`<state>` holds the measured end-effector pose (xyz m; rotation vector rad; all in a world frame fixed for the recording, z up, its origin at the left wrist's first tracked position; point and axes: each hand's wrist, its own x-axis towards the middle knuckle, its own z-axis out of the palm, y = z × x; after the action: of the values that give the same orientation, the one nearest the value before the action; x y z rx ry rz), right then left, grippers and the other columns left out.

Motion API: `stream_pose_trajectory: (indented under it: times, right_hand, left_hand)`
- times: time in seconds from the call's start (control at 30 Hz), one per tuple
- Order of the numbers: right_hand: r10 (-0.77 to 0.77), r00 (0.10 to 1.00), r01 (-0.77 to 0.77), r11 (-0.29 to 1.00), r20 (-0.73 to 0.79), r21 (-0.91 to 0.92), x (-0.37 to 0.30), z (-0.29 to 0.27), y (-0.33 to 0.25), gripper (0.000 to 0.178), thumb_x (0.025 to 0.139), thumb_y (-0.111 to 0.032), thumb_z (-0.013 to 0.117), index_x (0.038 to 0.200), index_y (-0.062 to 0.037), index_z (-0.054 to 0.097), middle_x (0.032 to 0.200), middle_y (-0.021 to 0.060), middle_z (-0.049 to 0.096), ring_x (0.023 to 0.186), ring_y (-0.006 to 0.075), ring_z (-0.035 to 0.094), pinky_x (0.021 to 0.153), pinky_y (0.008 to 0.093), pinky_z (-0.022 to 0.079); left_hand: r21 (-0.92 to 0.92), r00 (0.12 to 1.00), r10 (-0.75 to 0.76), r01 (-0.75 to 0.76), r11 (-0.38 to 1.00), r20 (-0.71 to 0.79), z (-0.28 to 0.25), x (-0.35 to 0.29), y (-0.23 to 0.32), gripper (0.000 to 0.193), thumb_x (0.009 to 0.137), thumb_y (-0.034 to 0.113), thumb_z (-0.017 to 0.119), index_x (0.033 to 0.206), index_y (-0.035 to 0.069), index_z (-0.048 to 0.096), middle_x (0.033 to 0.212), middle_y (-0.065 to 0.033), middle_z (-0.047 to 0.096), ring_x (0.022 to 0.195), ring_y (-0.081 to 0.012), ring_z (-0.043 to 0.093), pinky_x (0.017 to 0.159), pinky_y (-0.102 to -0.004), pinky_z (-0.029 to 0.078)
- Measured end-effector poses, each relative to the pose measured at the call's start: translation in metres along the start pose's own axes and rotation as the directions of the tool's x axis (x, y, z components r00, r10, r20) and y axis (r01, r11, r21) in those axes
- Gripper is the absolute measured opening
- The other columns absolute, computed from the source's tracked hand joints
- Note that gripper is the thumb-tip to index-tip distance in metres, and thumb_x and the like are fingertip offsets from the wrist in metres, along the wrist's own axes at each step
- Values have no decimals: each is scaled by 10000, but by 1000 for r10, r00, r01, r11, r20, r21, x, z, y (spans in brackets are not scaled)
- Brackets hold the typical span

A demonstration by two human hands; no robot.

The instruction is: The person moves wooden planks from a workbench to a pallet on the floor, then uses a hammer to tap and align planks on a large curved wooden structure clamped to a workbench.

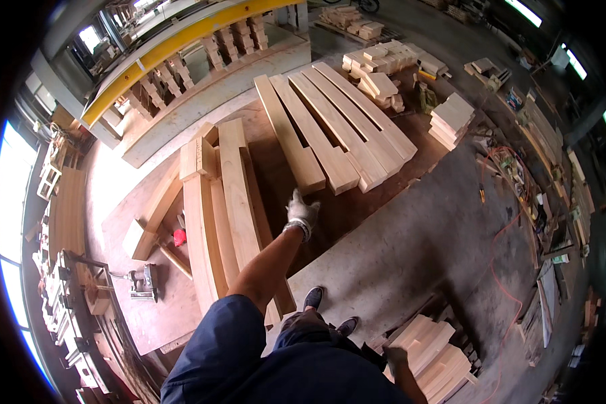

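My left hand (pixel 301 211), in a pale work glove, reaches over the brown table top. One finger stretches toward the near end of a long notched wooden beam (pixel 291 141), and nothing shows in the hand. Whether the fingertip touches the beam, I cannot tell. Right of it, several similar notched beams (pixel 357 128) lie fanned side by side. Under and beside my left forearm runs a joined wooden frame of long curved beams (pixel 205 215). My right hand (pixel 395 357) hangs low at the right, by a stack of wooden pieces (pixel 427 347); its fingers are not clearly visible.
A power tool (pixel 144 283) and a small red object (pixel 180 237) rest on the table's left part. Behind stands a yellow-edged machine (pixel 182 47) with notched blocks. Stacked boards (pixel 451 120) stand at the table's far right. A red cord (pixel 495 259) crosses the concrete floor.
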<state>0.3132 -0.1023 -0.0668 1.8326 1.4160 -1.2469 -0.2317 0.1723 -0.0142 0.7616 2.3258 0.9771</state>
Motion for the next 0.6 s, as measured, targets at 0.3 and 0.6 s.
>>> stream_pose_trajectory:
  times: [0.3,0.6]
  right_hand:
    - [303,945,-317,742,127,590,-39,78,49,398,1011,-438,550,948,-92,736,829,168,720,815,345,721,810,502,530]
    - [286,948,-300,649,141,699,-50,102,21,383,1010,-439,545,923,-108,716,807,158,708,801,344,715,793,510,526]
  left_hand:
    - [204,981,129,-157,966,145,-34,57,36,1102,748,246,898,1637,49,277,1566,-253,437,1439,-395,471,1191,-421,430]
    - [388,977,52,-130,912,206,-31,140,68,1069,815,494,843,1657,164,273,1645,-306,277,1475,-443,419,1210,-426,408]
